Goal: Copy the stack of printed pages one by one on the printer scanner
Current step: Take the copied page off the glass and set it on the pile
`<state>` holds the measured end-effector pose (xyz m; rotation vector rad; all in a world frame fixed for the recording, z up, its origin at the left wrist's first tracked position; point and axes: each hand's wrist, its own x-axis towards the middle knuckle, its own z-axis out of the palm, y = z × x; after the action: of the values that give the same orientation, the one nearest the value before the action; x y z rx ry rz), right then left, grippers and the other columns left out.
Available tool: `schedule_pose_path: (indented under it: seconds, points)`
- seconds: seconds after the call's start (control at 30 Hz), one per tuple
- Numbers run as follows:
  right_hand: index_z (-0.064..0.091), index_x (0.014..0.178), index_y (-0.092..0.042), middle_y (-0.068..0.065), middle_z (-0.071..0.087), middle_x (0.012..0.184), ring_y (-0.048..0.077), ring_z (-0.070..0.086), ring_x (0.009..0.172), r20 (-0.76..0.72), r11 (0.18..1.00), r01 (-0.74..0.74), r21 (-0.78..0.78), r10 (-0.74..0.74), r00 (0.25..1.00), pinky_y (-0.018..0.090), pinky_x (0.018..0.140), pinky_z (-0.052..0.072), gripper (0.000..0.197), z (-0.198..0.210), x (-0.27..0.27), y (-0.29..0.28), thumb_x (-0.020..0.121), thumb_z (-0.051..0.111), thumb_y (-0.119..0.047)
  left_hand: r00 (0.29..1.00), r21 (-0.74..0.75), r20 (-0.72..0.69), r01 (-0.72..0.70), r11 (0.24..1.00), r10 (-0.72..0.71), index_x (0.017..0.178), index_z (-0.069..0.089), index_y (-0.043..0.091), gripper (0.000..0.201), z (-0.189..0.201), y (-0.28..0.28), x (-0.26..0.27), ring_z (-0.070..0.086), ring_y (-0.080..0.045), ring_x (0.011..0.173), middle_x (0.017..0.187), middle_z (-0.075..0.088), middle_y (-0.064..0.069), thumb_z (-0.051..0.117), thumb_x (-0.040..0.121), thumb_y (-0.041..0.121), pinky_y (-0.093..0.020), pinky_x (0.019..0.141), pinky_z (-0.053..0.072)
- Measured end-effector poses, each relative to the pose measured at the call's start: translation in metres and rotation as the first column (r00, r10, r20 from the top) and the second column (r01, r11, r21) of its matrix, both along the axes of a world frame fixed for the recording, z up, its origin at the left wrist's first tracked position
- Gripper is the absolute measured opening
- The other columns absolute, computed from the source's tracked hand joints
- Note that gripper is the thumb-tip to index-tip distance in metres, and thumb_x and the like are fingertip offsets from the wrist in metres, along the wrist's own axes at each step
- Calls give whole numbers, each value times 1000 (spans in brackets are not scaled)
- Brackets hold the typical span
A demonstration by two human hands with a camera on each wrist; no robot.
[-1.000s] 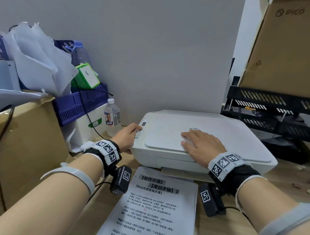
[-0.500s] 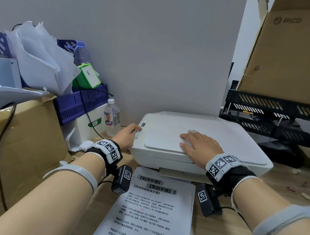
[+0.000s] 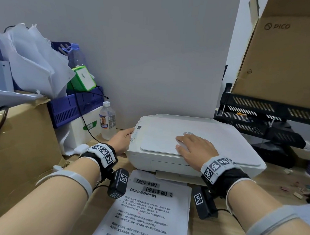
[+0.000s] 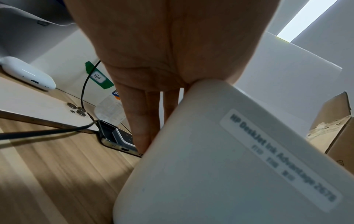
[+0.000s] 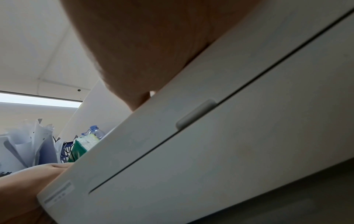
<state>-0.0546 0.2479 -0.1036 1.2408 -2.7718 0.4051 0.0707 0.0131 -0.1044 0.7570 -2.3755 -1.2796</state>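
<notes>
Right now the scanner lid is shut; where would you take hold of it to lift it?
Take the scanner lid by its front edge, coming from the front, where the right hand rests flat. It looks hinged at the back by the wall, so the front likely swings up. The left hand sits at the printer's left corner.

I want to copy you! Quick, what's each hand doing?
Left hand: open, holding nothing, a fingertip on the printer's left edge.
Right hand: open, flat on the lid.

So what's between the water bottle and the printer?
The left hand, resting at the printer's left edge, fills the gap beside the water bottle; the head view shows it.
</notes>
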Motion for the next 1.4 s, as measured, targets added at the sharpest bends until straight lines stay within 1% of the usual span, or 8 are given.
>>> schedule_pose_path:
  seconds: [0.07, 0.17, 0.5, 0.63, 0.83, 1.03, 1.2, 1.4]
  points:
    - [40, 144, -39, -6, 27, 161, 16, 25, 147, -5, 1000, -1, -2, 1, 1000, 41, 118, 17, 44, 0, 0, 0, 101, 30, -49, 1000, 11, 10, -3, 1000, 3, 135, 49, 34, 39, 1, -1, 0, 60, -22, 87, 110, 62, 0, 29, 106, 16, -42, 76, 59]
    - [39, 144, -40, -7, 26, 161, 15, 24, 147, -9, 1000, -2, -4, 1, 1000, 42, 119, 17, 45, -2, -1, -1, 101, 30, -49, 999, 44, 31, -8, 999, 7, 138, 48, 33, 40, 2, -2, 1, 61, -26, 90, 111, 61, -4, 29, 106, 18, -53, 79, 59]
    - [38, 143, -41, -8, 27, 161, 14, 22, 148, -12, 1000, -8, -3, 8, 1000, 43, 120, 16, 45, -6, -6, -2, 100, 28, -51, 998, 43, 65, -5, 999, 2, 142, 43, 29, 40, 1, -4, 1, 59, -26, 93, 117, 58, -6, 27, 106, 20, -44, 71, 60]
    - [38, 144, -41, -8, 26, 161, 14, 21, 149, -13, 1000, -8, -6, 8, 1000, 43, 120, 16, 46, -7, -8, -1, 100, 28, -51, 998, 63, 60, -12, 998, 9, 141, 44, 29, 40, -2, -5, 0, 57, -25, 91, 107, 57, -2, 27, 106, 20, -43, 73, 58]
    - [38, 144, -41, -8, 26, 161, 12, 19, 149, -13, 1000, -11, -12, 11, 1000, 43, 121, 15, 47, -9, -9, -2, 100, 27, -52, 997, 45, 72, -6, 999, 3, 142, 43, 30, 40, -1, -5, 1, 59, -26, 94, 113, 57, -4, 27, 106, 21, -41, 69, 59]
    - [37, 145, -41, -7, 26, 161, 13, 19, 150, -10, 1000, -13, -11, 13, 1000, 43, 121, 14, 47, -9, -9, -1, 100, 27, -52, 998, 36, 59, -7, 999, 5, 142, 43, 28, 40, -3, -7, -1, 58, -20, 83, 109, 55, -2, 28, 106, 21, -33, 59, 55]
    - [37, 145, -41, -7, 25, 162, 14, 20, 149, -16, 1000, -13, -2, 13, 1000, 43, 121, 14, 47, -8, -9, -1, 100, 27, -52, 999, 52, 53, -7, 999, 4, 142, 43, 28, 39, -4, -6, -2, 57, -21, 87, 104, 55, 1, 28, 106, 21, -33, 61, 55]
    - [37, 145, -40, -7, 26, 161, 13, 20, 149, -19, 1000, -13, -2, 13, 1000, 42, 120, 15, 47, -8, -8, -1, 100, 27, -51, 998, 50, 64, 1, 999, -4, 142, 42, 29, 39, -4, -7, -1, 58, -23, 93, 112, 56, -3, 28, 106, 21, -37, 64, 57]
